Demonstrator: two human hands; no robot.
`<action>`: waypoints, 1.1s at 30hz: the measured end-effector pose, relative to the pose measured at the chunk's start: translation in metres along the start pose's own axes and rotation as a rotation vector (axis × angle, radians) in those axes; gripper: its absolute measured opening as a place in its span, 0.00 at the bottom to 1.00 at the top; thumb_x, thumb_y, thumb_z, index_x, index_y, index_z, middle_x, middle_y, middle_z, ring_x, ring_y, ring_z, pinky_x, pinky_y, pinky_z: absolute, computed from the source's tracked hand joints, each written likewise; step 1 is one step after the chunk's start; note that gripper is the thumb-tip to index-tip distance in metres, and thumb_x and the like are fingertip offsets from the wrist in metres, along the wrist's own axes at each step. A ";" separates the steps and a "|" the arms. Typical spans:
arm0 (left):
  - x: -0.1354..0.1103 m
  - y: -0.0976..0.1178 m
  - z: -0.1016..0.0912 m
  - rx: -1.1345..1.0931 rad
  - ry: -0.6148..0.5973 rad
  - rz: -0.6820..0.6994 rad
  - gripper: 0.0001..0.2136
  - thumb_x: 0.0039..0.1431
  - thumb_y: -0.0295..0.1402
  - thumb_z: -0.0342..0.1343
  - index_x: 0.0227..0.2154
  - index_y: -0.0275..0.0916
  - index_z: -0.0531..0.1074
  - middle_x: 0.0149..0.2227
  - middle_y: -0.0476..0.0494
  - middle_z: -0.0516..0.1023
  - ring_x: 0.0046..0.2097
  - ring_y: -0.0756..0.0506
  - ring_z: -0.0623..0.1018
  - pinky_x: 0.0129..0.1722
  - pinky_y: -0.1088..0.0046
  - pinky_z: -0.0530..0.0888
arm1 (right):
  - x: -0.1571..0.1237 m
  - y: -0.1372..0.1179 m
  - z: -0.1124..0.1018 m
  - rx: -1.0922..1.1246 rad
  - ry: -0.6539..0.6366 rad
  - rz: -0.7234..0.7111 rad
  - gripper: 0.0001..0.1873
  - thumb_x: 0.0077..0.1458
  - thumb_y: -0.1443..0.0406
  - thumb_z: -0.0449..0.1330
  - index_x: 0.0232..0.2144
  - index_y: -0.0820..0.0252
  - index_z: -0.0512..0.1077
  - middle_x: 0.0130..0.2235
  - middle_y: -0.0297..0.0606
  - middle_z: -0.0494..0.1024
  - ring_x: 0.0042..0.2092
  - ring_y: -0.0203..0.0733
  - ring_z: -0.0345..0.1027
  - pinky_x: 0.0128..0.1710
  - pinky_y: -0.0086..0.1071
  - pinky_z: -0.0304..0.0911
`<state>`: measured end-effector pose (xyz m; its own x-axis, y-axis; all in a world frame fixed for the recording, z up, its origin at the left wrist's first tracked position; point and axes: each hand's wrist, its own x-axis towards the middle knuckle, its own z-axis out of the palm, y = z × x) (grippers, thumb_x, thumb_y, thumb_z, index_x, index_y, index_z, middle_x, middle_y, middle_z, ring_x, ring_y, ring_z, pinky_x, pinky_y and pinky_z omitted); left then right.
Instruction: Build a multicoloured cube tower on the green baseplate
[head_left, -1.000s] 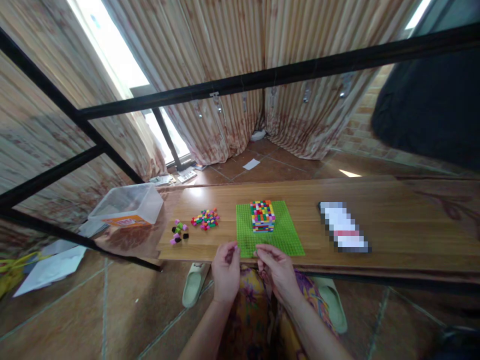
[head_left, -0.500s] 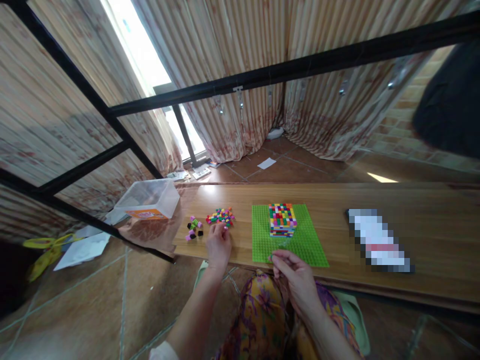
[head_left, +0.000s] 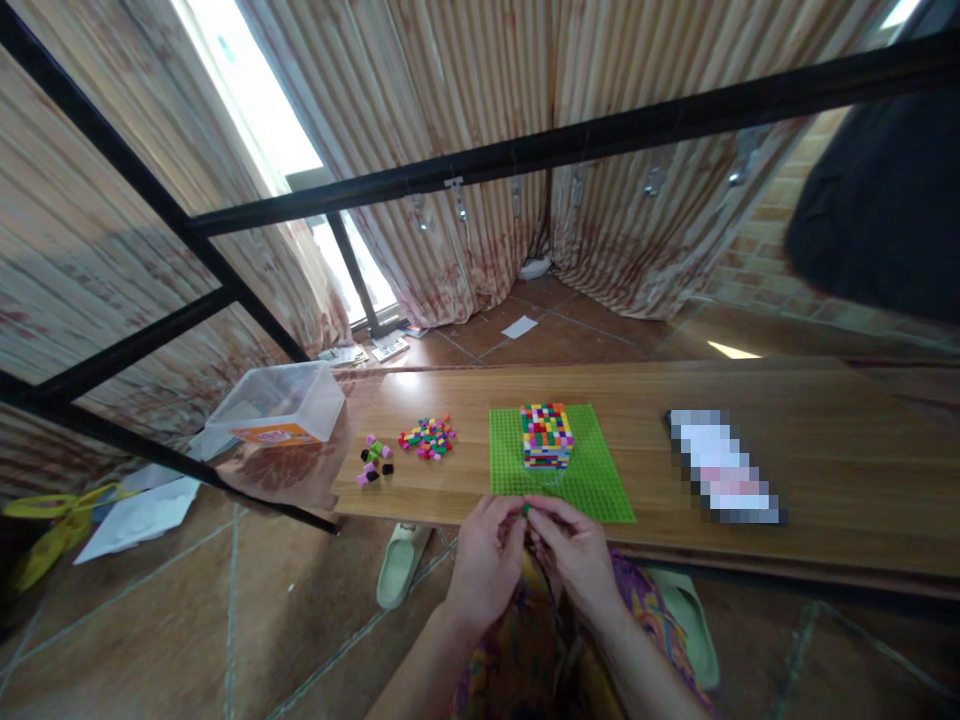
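Observation:
My left hand (head_left: 489,560) and my right hand (head_left: 576,555) meet fingertip to fingertip at the near edge of the green baseplate (head_left: 592,485). Pinched between their thumbs and forefingers is a small green toy brick (head_left: 526,510); whether a second piece is hidden there I cannot tell. Just beyond the hands, a block of stacked multicoloured toy bricks (head_left: 547,437) stands upright on the baseplate. To the left lies a pile of small coloured bricks (head_left: 429,438). Beside it is a looser group of pink, black and green bricks (head_left: 375,460).
The wooden table (head_left: 641,390) carries a phone with a blurred screen (head_left: 724,465) on the right. A clear plastic box (head_left: 289,400) stands at the left end. A black metal frame (head_left: 480,165) crosses in front of the curtains (head_left: 420,90). Slippers (head_left: 403,568) rest on the floor.
My left hand has moved right, from beside the brick pile to my right hand. Both sets of fingertips now meet at the green brick. The view has shifted slightly.

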<state>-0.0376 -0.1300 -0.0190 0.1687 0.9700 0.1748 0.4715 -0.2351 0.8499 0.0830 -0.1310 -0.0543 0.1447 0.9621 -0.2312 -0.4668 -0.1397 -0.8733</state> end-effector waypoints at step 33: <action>0.011 0.003 -0.001 0.023 0.058 -0.043 0.06 0.57 0.27 0.52 0.34 0.39 0.74 0.33 0.47 0.76 0.36 0.49 0.76 0.36 0.73 0.72 | 0.003 0.002 0.000 0.085 -0.024 0.089 0.15 0.37 0.57 0.72 0.25 0.60 0.76 0.18 0.28 0.70 0.19 0.29 0.58 0.20 0.25 0.53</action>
<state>-0.0355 -0.1202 -0.0142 0.0981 0.9810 0.1675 0.4975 -0.1941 0.8455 0.0822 -0.1289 -0.0571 0.0788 0.9523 -0.2950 -0.5491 -0.2055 -0.8101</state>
